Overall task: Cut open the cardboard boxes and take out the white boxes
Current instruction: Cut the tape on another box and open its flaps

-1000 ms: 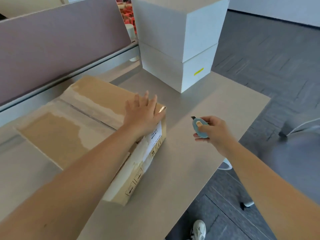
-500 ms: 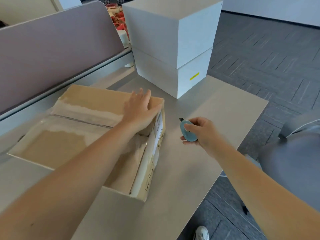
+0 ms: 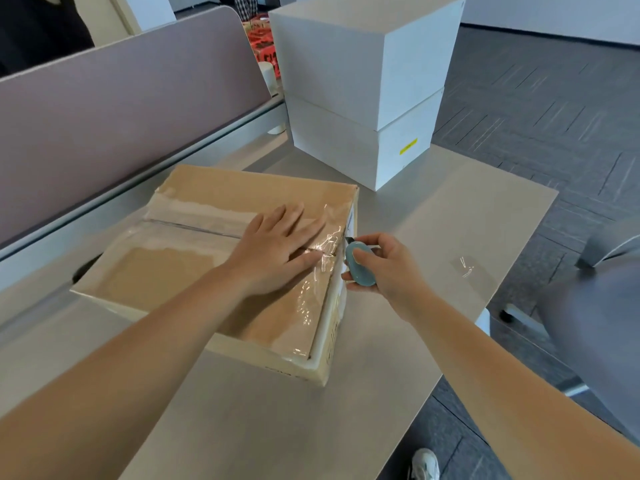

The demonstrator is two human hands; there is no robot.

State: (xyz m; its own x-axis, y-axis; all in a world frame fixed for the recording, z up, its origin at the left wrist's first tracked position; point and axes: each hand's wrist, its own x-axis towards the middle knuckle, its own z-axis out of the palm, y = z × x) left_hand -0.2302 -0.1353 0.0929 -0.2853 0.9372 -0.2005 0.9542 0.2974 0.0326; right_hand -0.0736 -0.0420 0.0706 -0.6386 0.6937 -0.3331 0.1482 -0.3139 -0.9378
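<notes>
- The cardboard box [image 3: 221, 258] lies flat on the counter [image 3: 450, 237], its top flaps down and sealed with clear tape along the middle seam and over the right-hand end.
- The left hand [image 3: 277, 251] lies on the lid with fingers straight and spread, pressing it down near the right-hand end.
- The right hand [image 3: 388, 268] is curled round a small blue cutter [image 3: 360, 266], whose dark tip sits at the upper right-hand edge of the box, just where the seam ends.
- By the look of it the cut on this box is only at its start: no slit in the tape can be seen, and nothing has been lifted out of it.
- Two white boxes [image 3: 363, 95] stand stacked at the far end of the counter, well apart from the cardboard one; the lower carries a small yellow label. They may count as finished work, though that is a guess.
- Left to do: run the blade along the taped seam, fold back the flaps, take out whatever white box lies inside.
- The counter is a plain pale grey top; a scrap of clear tape [image 3: 465, 268] lies on it near the right edge.
- A mauve divider panel [image 3: 121, 109] runs along the far left side.
- The floor [image 3: 554, 109] is dark grey carpet tile; a grey chair [image 3: 606, 306] stands to the right, and a white shoe [image 3: 424, 464] shows below.
</notes>
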